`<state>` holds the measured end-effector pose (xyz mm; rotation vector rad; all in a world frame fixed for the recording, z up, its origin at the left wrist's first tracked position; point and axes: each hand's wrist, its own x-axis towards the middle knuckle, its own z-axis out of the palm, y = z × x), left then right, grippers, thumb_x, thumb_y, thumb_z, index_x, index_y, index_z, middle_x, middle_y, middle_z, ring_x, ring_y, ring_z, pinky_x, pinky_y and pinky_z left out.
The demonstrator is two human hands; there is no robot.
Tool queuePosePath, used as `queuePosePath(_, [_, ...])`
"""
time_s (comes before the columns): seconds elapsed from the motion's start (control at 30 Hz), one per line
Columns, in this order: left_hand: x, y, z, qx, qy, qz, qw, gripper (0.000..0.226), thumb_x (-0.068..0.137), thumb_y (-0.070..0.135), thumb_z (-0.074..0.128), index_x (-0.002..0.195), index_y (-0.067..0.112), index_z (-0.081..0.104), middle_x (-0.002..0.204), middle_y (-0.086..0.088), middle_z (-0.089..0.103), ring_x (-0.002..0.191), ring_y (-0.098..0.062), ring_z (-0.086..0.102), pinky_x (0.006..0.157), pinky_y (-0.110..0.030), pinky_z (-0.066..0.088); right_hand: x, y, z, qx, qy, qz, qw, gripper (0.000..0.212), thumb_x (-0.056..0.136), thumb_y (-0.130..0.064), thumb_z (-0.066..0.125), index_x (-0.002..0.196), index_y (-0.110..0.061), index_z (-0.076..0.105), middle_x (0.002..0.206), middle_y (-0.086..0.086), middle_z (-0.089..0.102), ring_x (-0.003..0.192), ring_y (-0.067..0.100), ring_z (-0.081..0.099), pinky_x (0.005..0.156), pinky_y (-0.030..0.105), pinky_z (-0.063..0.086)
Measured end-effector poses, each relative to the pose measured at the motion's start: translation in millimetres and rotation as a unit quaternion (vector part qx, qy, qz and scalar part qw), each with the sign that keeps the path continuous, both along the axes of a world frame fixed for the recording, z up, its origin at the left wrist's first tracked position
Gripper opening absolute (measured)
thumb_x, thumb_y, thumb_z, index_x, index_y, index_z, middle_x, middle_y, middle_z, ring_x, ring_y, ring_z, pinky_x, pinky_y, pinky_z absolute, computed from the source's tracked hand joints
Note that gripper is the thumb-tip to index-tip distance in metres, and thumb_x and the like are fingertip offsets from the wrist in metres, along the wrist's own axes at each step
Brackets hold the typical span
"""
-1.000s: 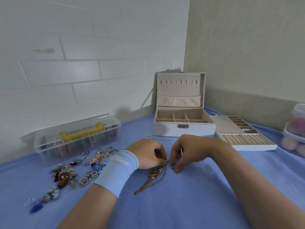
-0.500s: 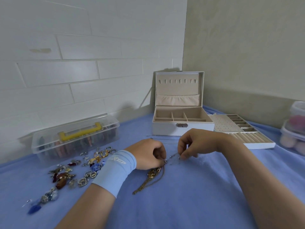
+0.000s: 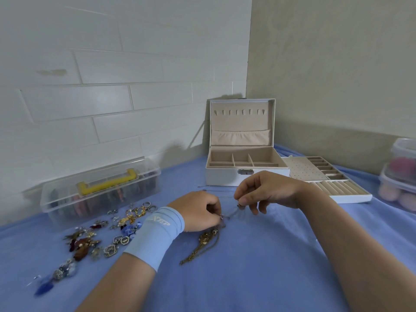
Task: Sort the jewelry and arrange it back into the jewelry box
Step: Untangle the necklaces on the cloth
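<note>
Two hands share one thin silver chain point(image 3: 232, 213), which runs between them just over the blue cloth point(image 3: 258, 273), near the middle of the view. The left hand point(image 3: 198, 210) curls its fingers and pinches the lower end of the chain. At about two o'clock from it, the right hand point(image 3: 266, 190) nips the other end between thumb and forefinger, with its other fingers loosely bent. The chain is fine and blurred, so its clasp cannot be made out. A gold necklace point(image 3: 203, 243) lies on the cloth at five o'clock from the left hand, its chain trailing toward seven o'clock. A light-blue wristband point(image 3: 157, 230) wraps the left wrist. Loose jewelry point(image 3: 101, 230) is scattered over the cloth at nine o'clock from the hands. Beyond it, toward ten o'clock, stands a clear plastic case point(image 3: 67, 199) with a yellow handle. The white jewelry box point(image 3: 225, 179) sits at twelve o'clock from the hands with its lid upright. A white insert tray point(image 3: 351, 198) lies just beside the box at its three o'clock. Stacked clear containers point(image 3: 403, 152) stand at the three o'clock edge of the view.
</note>
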<state>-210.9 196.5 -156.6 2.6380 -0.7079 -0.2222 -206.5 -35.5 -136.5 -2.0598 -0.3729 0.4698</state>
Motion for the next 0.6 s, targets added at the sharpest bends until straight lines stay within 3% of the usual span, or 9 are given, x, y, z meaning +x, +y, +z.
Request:
queuePosePath(0.13, [-1, 2, 4, 0.040, -0.009, 0.008, 0.999, 0.008, 0.083, 0.025, 0.059, 0.077, 0.031, 0.060, 0.081, 0.015, 0.059, 0.081, -0.010, 0.057, 0.071, -0.025, 0.046, -1, 2, -2, -0.075, 0.022, 0.032, 0.996, 0.011, 0.093, -0.015, 0.070, 0.099, -0.015, 0.079, 0.084, 0.001, 0.076, 0.065, 0.014, 0.058, 0.060, 0.025, 0.049])
queuePosePath(0.3, [-5, 2, 7, 0.065, 0.016, -0.004, 0.998, 0.011, 0.083, 0.022, 0.059, 0.086, 0.030, 0.067, 0.080, 0.016, 0.060, 0.077, -0.005, 0.056, 0.071, -0.024, 0.046, -4, 5, -2, -0.137, 0.045, 0.084, 0.986, 0.012, 0.092, -0.018, 0.072, 0.095, -0.025, 0.082, 0.076, -0.002, 0.068, 0.060, 0.012, 0.046, 0.055, 0.023, 0.038])
queuePosePath(0.47, [-6, 4, 12, 0.073, 0.032, -0.013, 0.997, 0.016, 0.082, 0.020, 0.061, 0.088, 0.033, 0.064, 0.081, 0.016, 0.058, 0.075, -0.006, 0.056, 0.066, -0.022, 0.043, -7, 4, 4, -0.200, 0.071, 0.110, 0.971, 0.021, 0.088, -0.016, 0.076, 0.109, -0.019, 0.079, 0.074, -0.004, 0.069, 0.058, 0.010, 0.044, 0.055, 0.022, 0.034])
queuePosePath(0.6, [-7, 7, 10, 0.070, 0.027, -0.019, 0.997, 0.015, 0.081, 0.021, 0.062, 0.090, 0.033, 0.064, 0.083, 0.015, 0.059, 0.075, -0.006, 0.055, 0.070, -0.023, 0.047, -10, 1, 9, -0.226, 0.083, 0.110, 0.964, 0.018, 0.088, -0.021, 0.077, 0.106, -0.022, 0.080, 0.071, -0.005, 0.066, 0.056, 0.010, 0.043, 0.054, 0.022, 0.032])
